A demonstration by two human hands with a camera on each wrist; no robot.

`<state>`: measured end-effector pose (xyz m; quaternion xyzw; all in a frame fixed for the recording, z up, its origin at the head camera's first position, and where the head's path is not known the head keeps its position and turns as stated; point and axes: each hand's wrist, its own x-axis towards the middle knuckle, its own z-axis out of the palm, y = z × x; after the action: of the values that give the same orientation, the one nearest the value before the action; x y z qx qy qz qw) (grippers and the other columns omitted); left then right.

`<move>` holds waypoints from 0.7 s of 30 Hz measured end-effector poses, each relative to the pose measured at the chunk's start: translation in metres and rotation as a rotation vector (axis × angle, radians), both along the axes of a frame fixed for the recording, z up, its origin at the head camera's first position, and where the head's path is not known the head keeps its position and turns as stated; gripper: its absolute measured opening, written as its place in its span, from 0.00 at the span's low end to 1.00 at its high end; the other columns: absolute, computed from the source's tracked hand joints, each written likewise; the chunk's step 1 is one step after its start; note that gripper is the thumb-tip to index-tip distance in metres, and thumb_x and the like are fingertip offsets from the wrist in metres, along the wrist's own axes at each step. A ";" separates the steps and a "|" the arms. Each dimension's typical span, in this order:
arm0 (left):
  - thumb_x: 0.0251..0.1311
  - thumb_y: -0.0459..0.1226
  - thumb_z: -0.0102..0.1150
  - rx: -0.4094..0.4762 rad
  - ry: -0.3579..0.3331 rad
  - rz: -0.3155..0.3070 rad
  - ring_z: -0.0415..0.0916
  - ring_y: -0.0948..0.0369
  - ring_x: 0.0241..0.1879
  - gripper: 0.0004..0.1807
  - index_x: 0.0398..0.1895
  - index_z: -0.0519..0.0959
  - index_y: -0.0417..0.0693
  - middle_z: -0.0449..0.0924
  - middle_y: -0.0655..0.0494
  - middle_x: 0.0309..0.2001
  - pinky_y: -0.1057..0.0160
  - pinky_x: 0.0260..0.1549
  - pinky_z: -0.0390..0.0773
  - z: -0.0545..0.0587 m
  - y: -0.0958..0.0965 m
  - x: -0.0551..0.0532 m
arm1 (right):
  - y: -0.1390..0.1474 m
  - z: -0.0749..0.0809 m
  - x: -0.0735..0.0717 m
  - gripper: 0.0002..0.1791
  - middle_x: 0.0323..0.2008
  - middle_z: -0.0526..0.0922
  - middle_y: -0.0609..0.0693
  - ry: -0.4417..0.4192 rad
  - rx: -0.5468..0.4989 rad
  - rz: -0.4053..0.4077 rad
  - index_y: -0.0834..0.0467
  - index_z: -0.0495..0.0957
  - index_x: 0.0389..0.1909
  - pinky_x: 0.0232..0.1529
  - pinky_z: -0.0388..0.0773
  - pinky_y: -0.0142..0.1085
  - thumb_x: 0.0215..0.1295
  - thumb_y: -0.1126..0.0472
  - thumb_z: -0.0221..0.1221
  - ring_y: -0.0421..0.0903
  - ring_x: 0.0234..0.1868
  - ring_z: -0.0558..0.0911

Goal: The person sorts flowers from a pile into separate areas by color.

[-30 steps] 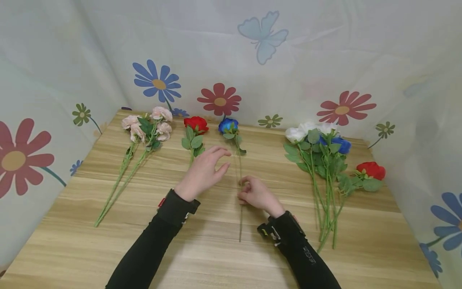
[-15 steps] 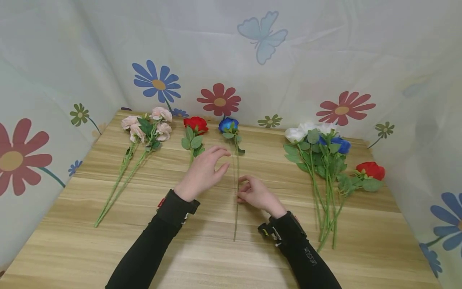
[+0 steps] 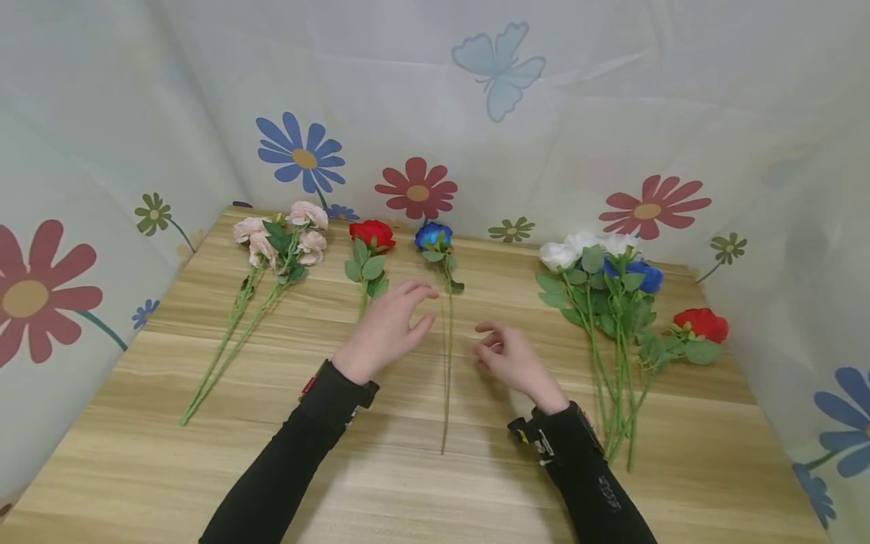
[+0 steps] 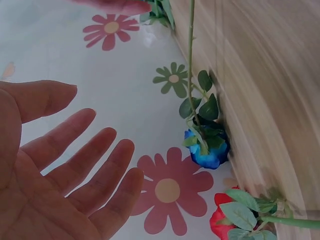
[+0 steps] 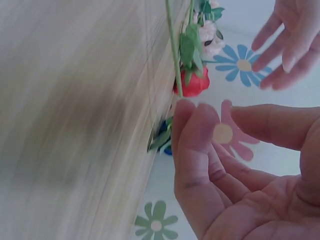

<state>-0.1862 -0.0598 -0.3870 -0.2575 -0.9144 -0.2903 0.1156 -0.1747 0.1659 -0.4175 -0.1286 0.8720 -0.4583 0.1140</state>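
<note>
A blue rose [image 3: 433, 236] on a long green stem lies along the middle of the wooden table, its bloom toward the back. Just left of that stem is my left hand [image 3: 387, 329], palm turned inward and fingers spread loosely, touching nothing; the left wrist view shows its palm bare. On the other side, my right hand [image 3: 514, 359] hovers apart from the stem. Its fingers are loosely bent and hold nothing, as the right wrist view confirms. Beside the blue rose lies a red rose [image 3: 371, 236], its lower stem hidden behind my left hand.
Pale pink flowers [image 3: 313, 247] on long stems lie at the left. To the right is a bunch with white roses [image 3: 559, 255] and blue roses [image 3: 646, 277], stems overlapping. Another red rose [image 3: 703, 325] lies near the right edge. A printed curtain [image 3: 408, 91] surrounds the table.
My right hand has let go of the blue rose's stem and moved right, away from it. The stem's lower end has shifted slightly left. My left hand has stayed in place.
</note>
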 end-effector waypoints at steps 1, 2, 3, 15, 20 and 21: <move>0.62 0.38 0.57 -0.009 -0.002 -0.002 0.72 0.54 0.53 0.16 0.52 0.77 0.43 0.75 0.50 0.54 0.56 0.54 0.74 -0.001 0.001 0.001 | 0.003 0.000 0.000 0.19 0.37 0.81 0.65 0.022 0.010 -0.007 0.72 0.69 0.56 0.32 0.80 0.41 0.66 0.68 0.53 0.56 0.33 0.82; 0.62 0.38 0.57 -0.018 -0.003 -0.003 0.72 0.54 0.54 0.17 0.52 0.77 0.43 0.75 0.50 0.54 0.55 0.54 0.74 -0.002 0.001 0.002 | 0.005 0.000 0.000 0.19 0.36 0.81 0.65 0.045 0.024 -0.017 0.72 0.69 0.56 0.32 0.80 0.40 0.66 0.68 0.53 0.56 0.33 0.82; 0.62 0.38 0.58 -0.027 -0.005 -0.004 0.72 0.54 0.54 0.17 0.53 0.77 0.43 0.75 0.50 0.54 0.55 0.53 0.74 -0.003 0.002 0.003 | 0.008 0.000 0.000 0.19 0.36 0.81 0.64 0.063 0.031 -0.032 0.72 0.69 0.55 0.32 0.80 0.40 0.66 0.68 0.53 0.56 0.33 0.82; 0.62 0.38 0.58 -0.085 -0.019 -0.035 0.73 0.55 0.54 0.20 0.56 0.75 0.43 0.75 0.50 0.55 0.57 0.54 0.74 -0.018 0.009 0.014 | 0.042 0.001 0.007 0.17 0.37 0.82 0.63 0.179 0.161 -0.106 0.71 0.73 0.52 0.39 0.80 0.47 0.64 0.67 0.53 0.55 0.37 0.81; 0.62 0.39 0.57 -0.104 -0.034 -0.055 0.73 0.55 0.55 0.20 0.57 0.75 0.42 0.75 0.50 0.56 0.58 0.54 0.74 -0.021 0.015 0.016 | 0.062 0.006 0.012 0.17 0.38 0.82 0.62 0.202 0.225 -0.121 0.69 0.73 0.53 0.40 0.79 0.48 0.66 0.66 0.53 0.55 0.38 0.81; 0.62 0.38 0.57 -0.104 -0.035 -0.060 0.73 0.55 0.55 0.20 0.56 0.75 0.42 0.75 0.50 0.56 0.57 0.55 0.73 -0.021 0.016 0.016 | 0.066 0.007 0.013 0.17 0.38 0.82 0.62 0.201 0.238 -0.120 0.69 0.73 0.53 0.40 0.79 0.48 0.66 0.65 0.52 0.56 0.38 0.81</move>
<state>-0.1700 -0.0439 -0.4079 -0.2853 -0.9220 -0.2503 0.0770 -0.1616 0.2323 -0.4108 -0.1071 0.9333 -0.3425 0.0130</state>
